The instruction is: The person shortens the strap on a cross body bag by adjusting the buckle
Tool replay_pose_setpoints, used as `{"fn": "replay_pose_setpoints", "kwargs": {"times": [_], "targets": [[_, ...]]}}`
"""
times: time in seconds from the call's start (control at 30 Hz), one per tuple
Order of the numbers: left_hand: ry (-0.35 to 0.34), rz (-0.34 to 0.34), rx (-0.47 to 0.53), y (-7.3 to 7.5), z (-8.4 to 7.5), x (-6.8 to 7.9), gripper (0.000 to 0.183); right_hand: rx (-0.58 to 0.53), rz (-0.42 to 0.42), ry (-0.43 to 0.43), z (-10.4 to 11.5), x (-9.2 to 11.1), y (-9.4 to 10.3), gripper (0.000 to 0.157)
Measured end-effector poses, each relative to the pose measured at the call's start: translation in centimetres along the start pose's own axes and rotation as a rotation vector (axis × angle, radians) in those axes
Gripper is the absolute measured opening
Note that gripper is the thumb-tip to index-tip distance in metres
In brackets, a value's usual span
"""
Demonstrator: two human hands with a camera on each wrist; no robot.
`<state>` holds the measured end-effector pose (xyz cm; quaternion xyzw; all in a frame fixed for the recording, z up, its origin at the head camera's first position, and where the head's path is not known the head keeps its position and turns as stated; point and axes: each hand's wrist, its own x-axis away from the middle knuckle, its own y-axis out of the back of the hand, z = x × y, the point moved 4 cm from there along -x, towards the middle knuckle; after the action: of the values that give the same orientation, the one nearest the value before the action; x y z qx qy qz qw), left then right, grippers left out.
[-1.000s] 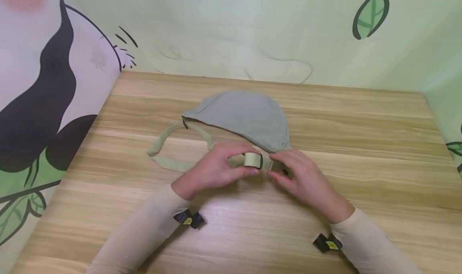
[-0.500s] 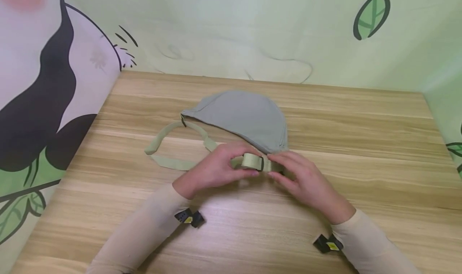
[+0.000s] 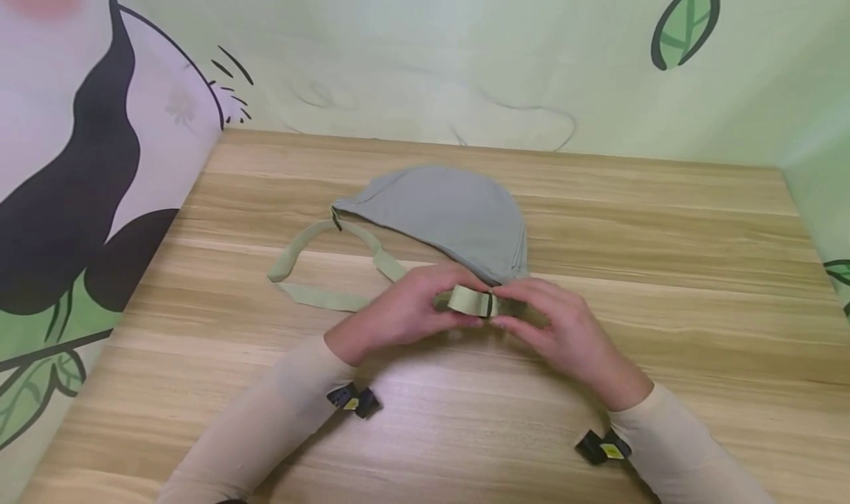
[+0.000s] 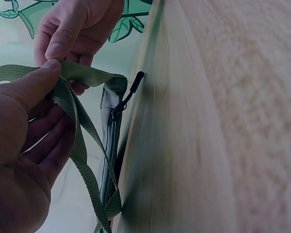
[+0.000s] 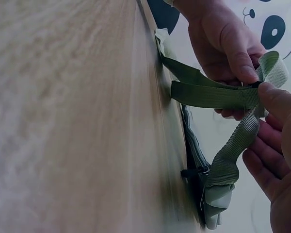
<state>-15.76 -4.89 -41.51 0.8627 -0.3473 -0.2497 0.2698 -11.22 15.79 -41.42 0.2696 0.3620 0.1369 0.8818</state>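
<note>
A grey waist bag (image 3: 445, 216) lies on the table with a pale green webbing strap (image 3: 319, 296) looped out on its left. At the bag's near right corner, my left hand (image 3: 415, 305) pinches the strap beside a small black slider buckle (image 3: 490, 305). A short loop of webbing (image 3: 468, 301) stands up between the thumb and fingers there. My right hand (image 3: 564, 327) pinches the strap at the buckle's right side. The fingertips of both hands nearly meet. In the left wrist view, a black zipper pull (image 4: 137, 81) hangs at the bag's end.
The wood-grain table (image 3: 664, 268) extends on all sides of the bag. Behind it stands a pale green wall (image 3: 412, 61) with printed leaves, and a panda print (image 3: 60, 157) covers the left wall.
The buckle and the left hand have shifted slightly right, toward the right hand. More of the webbing loop shows left of the buckle. The bag has slid a little left.
</note>
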Motion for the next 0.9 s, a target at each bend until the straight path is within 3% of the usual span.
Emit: {"fn": "replay_pose_setpoints", "kwargs": {"times": [0.13, 0.37, 0.53, 0.77, 0.9], "targets": [[-0.002, 0.008, -0.014, -0.15, -0.19, -0.20, 0.040, 0.014, -0.004, -0.002, -0.01, 0.02, -0.05, 0.036], [-0.006, 0.019, -0.048, -0.30, -0.54, -0.44, 0.036, 0.041, 0.015, -0.018, -0.07, 0.10, -0.25, 0.056], [0.020, 0.039, -0.088, -0.36, -0.36, -0.44, 0.039, 0.051, 0.017, -0.025, -0.19, 0.11, -0.23, 0.053], [0.041, 0.057, -0.264, -0.44, 0.37, -0.15, 0.027, 0.040, -0.008, -0.069, -0.56, 0.20, 0.16, 0.048], [0.029, 0.036, -0.268, -0.28, 0.43, -0.04, 0.024, 0.027, -0.011, -0.078, -0.58, 0.25, 0.32, 0.048]]}}
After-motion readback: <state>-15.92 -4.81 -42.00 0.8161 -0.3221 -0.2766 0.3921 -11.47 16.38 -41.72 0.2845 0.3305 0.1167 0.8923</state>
